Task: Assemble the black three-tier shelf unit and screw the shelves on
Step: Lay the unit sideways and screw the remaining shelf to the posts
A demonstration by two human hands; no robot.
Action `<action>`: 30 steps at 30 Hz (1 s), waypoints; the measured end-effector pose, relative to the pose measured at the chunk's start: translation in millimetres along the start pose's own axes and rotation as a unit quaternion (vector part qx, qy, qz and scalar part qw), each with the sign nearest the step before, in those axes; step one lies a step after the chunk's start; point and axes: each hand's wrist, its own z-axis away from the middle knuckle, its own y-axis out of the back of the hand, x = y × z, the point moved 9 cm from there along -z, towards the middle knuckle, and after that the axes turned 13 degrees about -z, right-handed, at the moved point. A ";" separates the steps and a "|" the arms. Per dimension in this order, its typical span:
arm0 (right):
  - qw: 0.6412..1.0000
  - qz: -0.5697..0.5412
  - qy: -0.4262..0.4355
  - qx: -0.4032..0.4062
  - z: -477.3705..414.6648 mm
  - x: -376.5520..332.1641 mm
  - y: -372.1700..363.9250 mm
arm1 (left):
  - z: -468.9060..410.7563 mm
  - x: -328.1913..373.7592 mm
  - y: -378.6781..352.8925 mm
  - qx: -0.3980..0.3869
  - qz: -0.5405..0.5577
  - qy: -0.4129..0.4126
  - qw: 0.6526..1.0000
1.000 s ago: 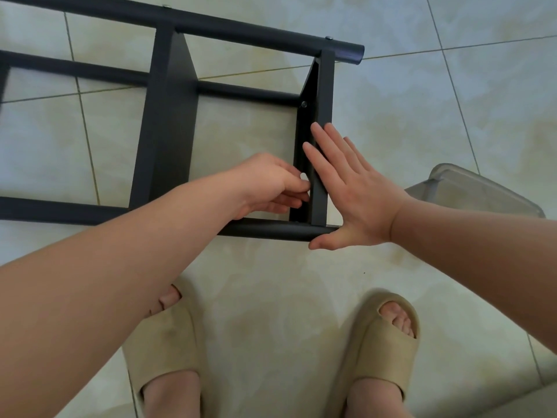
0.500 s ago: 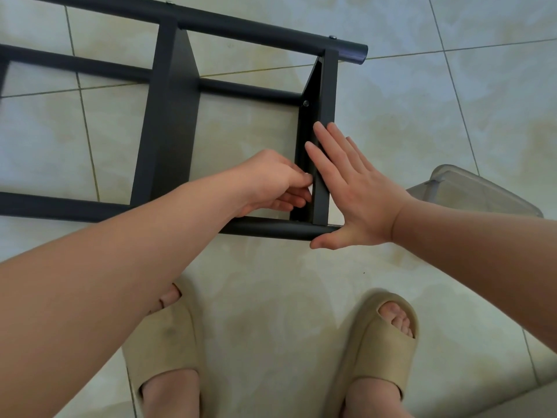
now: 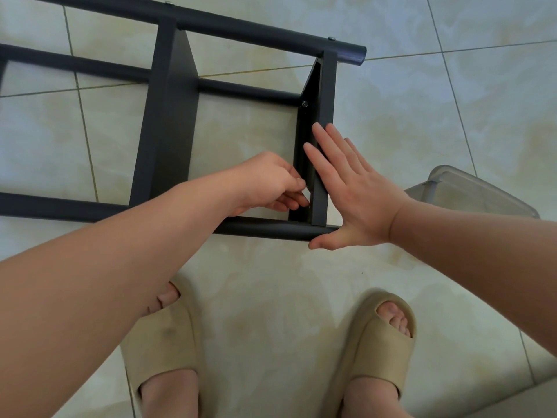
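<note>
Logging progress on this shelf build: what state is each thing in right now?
shelf unit, lying on its side on the floor.
end shelf, on edge between the rails.
upper screw, in.
left hand, pinching a small pale part against the end shelf.
right hand, flat, pressing the end shelf.

The floor [image 3: 271, 300] is covered with large glossy tiles, pale cream with soft beige and grey-blue clouding like marble. Thin dark grout lines [image 3: 451, 82] cross it at a slant. The light is soft and even, and it gives a mild shine on the tiles. At the right, a clear plastic container [image 3: 470, 194] stands on the floor. In the near right corner a flat grey surface [image 3: 518, 401] shows; what it is cannot be told.
</note>
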 end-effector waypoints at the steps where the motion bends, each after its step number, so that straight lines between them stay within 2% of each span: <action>1: 1.000 0.000 0.000 0.000 0.1 -0.2 -0.1 | 0.5 0.1 0.2 -0.001 -0.004 -0.002 1.000; 30: 1.000 0.001 -0.009 -0.009 -0.4 0.1 -0.9 | 10.8 -8.8 -0.4 -0.079 -0.191 -0.030 0.978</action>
